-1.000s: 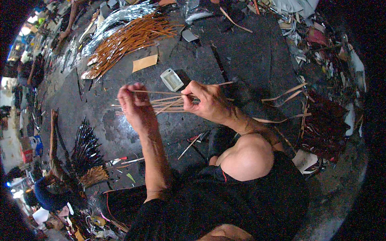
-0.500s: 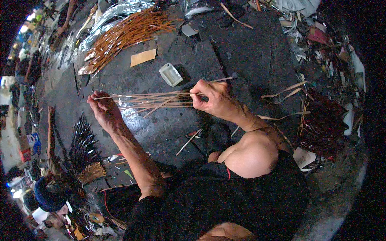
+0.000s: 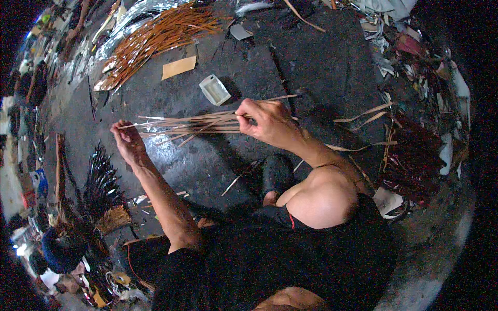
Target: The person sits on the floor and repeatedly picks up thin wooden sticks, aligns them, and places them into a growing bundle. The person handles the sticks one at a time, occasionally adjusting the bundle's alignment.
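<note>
Several thin, flat, pale brown strips [image 3: 207, 124], perhaps of split cane or bamboo, stretch between my hands above the dark floor, some crossing at a slant. My left hand [image 3: 128, 142] pinches the left end of one strip. My right hand [image 3: 265, 120] is closed with thumb and index finger pressed together on strips at the right side. One strip end [image 3: 285, 97] sticks out past its knuckles. How many strips the right fingers grip is hidden.
Beyond my hands lie a small white plastic tray [image 3: 214, 89], a tan card piece [image 3: 179, 68] and a long bundle of orange-brown strips [image 3: 161, 39]. Dark bristly strips [image 3: 101, 173] lie at left, dark red ones [image 3: 415, 155] at right. Loose pale strips [image 3: 368, 116] lie beyond my right arm.
The whole view has shifted slightly, so the floor things appear a little farther left and up. Both hands keep their pinch, the strips still stretched between them.
</note>
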{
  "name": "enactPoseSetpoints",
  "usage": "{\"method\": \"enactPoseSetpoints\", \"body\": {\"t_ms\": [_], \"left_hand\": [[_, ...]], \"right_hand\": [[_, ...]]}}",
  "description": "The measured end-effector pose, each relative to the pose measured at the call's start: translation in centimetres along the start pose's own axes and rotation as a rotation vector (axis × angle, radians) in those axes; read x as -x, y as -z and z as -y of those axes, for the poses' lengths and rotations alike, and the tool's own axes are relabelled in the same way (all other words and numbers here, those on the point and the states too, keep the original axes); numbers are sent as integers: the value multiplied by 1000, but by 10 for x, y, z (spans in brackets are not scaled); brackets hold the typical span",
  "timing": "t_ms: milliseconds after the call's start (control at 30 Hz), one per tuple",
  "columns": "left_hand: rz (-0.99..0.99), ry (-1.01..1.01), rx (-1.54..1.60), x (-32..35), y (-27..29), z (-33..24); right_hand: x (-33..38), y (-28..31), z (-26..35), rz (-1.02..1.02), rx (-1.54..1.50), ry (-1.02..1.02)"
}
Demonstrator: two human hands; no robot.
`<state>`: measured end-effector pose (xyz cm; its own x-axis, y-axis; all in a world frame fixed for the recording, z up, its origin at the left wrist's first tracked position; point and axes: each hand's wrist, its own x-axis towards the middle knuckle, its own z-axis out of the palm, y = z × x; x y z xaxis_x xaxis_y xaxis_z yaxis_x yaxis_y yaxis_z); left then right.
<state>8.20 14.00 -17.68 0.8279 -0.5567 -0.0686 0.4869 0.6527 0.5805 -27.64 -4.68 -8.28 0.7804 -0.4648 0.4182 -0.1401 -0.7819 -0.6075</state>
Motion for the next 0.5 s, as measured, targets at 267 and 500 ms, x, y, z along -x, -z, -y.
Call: {"method": "enactPoseSetpoints", "body": {"t_ms": [267,500], "left_hand": [[327,-100,-1406,58,-41,93],[943,-32,-1278,109,-109,146]], "right_hand": [[34,-78,-54,219,65,-47],[19,-43,-42,168,-54,-178]]}}
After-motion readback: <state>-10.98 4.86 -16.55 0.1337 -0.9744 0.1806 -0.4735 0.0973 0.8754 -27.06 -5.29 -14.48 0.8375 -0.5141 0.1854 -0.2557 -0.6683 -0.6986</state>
